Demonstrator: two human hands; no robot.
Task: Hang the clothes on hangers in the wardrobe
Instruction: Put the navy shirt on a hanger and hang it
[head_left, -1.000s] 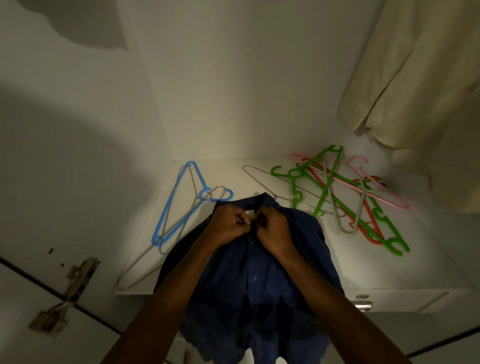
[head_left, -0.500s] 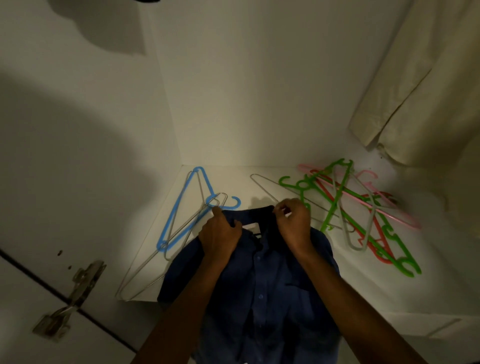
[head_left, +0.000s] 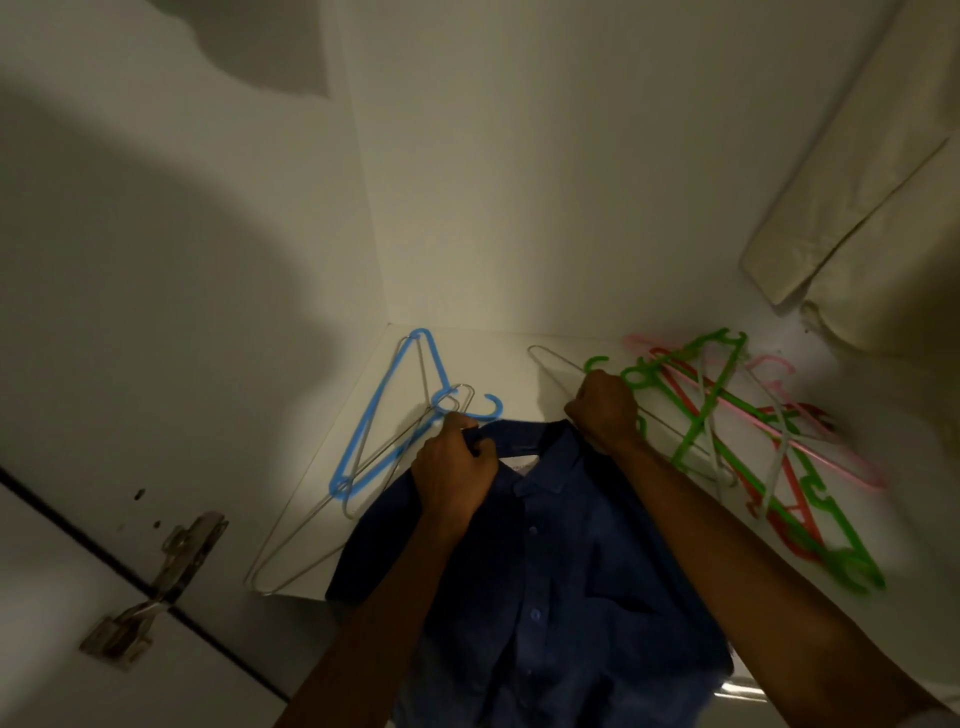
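- One garment looks done so far: a cream cloth piece (head_left: 852, 171) hangs at the upper right.
- Dark blue button-up shirt (head_left: 545, 561) isn't on a hanger yet; it lies over the white wardrobe shelf's (head_left: 498, 364) front edge.
- Left hand (head_left: 454, 480) pinches its collar; right hand (head_left: 605, 410) is curled at the collar's other end, exact hold unclear.
- Spare light blue plastic hanger (head_left: 387, 405) and a green, red and pink hanger tangle (head_left: 727, 441) wait alongside.

1 blue shirt (head_left: 540, 561), 1 blue hanger (head_left: 387, 410), 2 green hangers (head_left: 701, 410), 2 hands (head_left: 452, 478).
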